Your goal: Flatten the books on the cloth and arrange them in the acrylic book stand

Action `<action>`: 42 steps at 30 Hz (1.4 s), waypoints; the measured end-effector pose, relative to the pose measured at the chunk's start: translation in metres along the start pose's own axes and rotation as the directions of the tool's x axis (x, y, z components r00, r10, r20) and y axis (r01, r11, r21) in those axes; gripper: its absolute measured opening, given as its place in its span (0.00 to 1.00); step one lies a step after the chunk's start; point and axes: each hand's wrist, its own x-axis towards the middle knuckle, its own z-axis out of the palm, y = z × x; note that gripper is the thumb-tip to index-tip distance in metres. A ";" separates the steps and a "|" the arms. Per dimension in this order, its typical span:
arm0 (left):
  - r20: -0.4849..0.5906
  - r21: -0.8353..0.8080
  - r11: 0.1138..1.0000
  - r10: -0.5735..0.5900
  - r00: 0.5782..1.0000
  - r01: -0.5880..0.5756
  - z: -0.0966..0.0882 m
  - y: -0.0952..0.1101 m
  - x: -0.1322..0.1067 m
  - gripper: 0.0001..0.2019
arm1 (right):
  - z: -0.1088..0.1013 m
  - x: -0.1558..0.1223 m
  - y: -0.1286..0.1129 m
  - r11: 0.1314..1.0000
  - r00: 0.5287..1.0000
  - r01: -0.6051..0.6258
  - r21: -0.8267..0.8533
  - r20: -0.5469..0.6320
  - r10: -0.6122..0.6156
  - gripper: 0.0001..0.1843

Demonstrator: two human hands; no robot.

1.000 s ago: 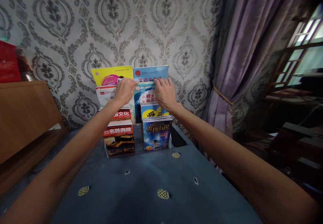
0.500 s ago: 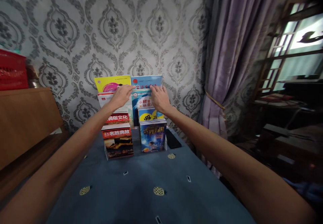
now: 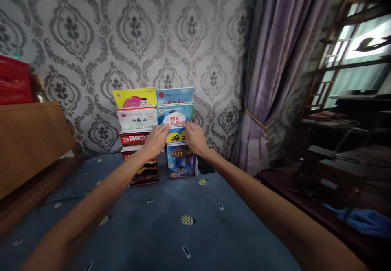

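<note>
Two columns of books stand upright in tiers, facing me. My left hand (image 3: 157, 139) is closed at the left top corner of a blue and yellow book (image 3: 176, 136) in the right column. At that book's right top corner, my right hand (image 3: 196, 138) has its fingers closed against the edge. Behind it rise a teal book (image 3: 180, 110) and a light blue book (image 3: 180, 95); in front is a dark blue book (image 3: 181, 163). The left column has a yellow book (image 3: 128, 96), a white book (image 3: 137, 118) and red-topped books (image 3: 131, 139), partly covered by my left hand and forearm.
A blue cloth (image 3: 152, 222) with pineapple prints covers the surface. Beside the right column lies a dark flat object (image 3: 206, 166). A wooden cabinet (image 3: 33, 140) bearing a red box (image 3: 14, 79) stands left. Patterned wall (image 3: 210, 39) is behind; a purple curtain (image 3: 269, 67) hangs right.
Both hands have moved down and nearer, from the light blue book at the back to the blue and yellow one. The teal and white book covers now show more fully. The view has shifted slightly.
</note>
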 end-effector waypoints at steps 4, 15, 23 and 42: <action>-0.020 0.018 0.998 -0.052 0.998 0.052 0.018 0.003 0.002 0.25 | 0.010 0.002 0.002 1.000 0.999 -0.009 -0.007 -0.031 0.008 0.25; -0.043 0.025 0.996 -0.088 0.995 0.090 0.020 0.006 0.005 0.24 | 0.024 0.000 0.000 1.000 0.995 -0.019 -0.024 -0.100 0.016 0.25; -0.037 0.015 1.000 -0.021 0.999 0.022 0.018 0.004 0.000 0.29 | 0.012 0.000 -0.003 0.998 0.999 -0.044 -0.033 -0.033 0.043 0.25; -0.089 0.220 0.965 -0.124 0.988 0.141 -0.052 -0.050 0.014 0.21 | 0.007 -0.007 0.001 0.996 0.997 -0.071 0.056 -0.018 0.072 0.26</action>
